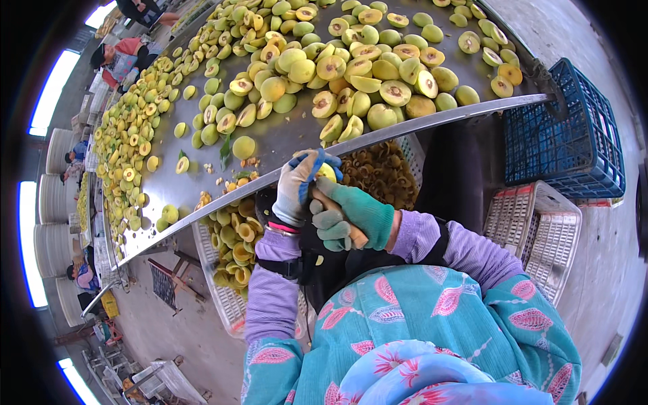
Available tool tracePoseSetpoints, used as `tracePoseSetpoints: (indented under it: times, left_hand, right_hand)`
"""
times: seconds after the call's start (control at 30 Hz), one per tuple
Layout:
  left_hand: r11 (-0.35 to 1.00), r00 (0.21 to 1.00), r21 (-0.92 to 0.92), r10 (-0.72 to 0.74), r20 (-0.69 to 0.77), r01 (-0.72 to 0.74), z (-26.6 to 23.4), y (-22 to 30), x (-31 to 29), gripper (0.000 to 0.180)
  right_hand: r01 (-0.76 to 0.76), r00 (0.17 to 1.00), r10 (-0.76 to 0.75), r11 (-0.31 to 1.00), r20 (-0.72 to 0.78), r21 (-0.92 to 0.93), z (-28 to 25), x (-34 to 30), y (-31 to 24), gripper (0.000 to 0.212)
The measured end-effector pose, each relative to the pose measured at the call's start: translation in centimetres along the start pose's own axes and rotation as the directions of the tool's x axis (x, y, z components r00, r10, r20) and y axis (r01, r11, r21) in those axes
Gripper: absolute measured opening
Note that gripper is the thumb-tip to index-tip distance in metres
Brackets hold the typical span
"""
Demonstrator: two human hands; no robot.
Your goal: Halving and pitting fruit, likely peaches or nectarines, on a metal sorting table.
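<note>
My left hand [297, 187], in a grey and blue work glove, grips a yellow-green stone fruit [327, 173] just below the metal table's front rim. Close against it, my right hand [361, 214], in a green glove with greyish fingers, is closed round the wooden handle [357, 236] of a small hand tool. The tool's working end is hidden at the fruit, so its kind does not show. On the metal table [209, 177] lie many similar fruits [290, 67], most of them halved with brown pit centres showing.
Below the rim, one white basket [210, 270] holds hollowed yellow-green halves [241, 236]; another container holds brownish pieces [378, 174]. To the right stand a blue crate [574, 135] and a white plastic basket [550, 233]. Other people [125, 61] sit along the table's far left side.
</note>
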State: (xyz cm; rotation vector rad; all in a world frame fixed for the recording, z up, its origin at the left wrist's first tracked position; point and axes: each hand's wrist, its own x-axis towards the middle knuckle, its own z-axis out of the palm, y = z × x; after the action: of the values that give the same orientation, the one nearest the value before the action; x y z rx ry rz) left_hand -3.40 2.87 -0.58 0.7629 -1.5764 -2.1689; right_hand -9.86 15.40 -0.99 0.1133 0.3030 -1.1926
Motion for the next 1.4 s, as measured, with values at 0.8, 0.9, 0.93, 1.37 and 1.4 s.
tracePoseSetpoints:
  times: [0.8,0.9,0.93,1.37,1.4]
  left_hand:
    - [0.968,0.984,0.243,-0.013,-0.180,0.058,-14.7,5.6,6.3,0.037]
    - [0.979,0.994,-0.181,0.106,0.028,-0.099,-10.4,5.2,2.7,0.043]
    - [0.946,0.994,-0.309,0.078,-0.071,-0.096,-9.0,4.5,2.4,0.044]
    - [0.957,0.955,-0.150,0.214,-0.207,-0.247,-3.0,1.7,1.0,0.046]
    - [0.957,0.954,-0.152,0.213,-0.209,-0.247,-2.8,1.7,1.1,0.046]
  right_hand:
    - [0.107,0.821,-0.516,0.559,-0.243,-0.823,0.7,2.3,-3.4,0.036]
    - [0.152,0.562,-0.755,-0.308,0.338,-0.939,1.0,3.9,-4.1,0.035]
    - [0.180,0.565,-0.736,-0.332,0.373,-0.926,1.3,4.4,-4.2,0.036]
    - [0.052,0.561,-0.721,-0.461,0.408,-0.886,1.1,4.2,-3.0,0.036]
    - [0.076,0.570,-0.713,-0.450,0.409,-0.890,1.0,4.0,-3.0,0.036]
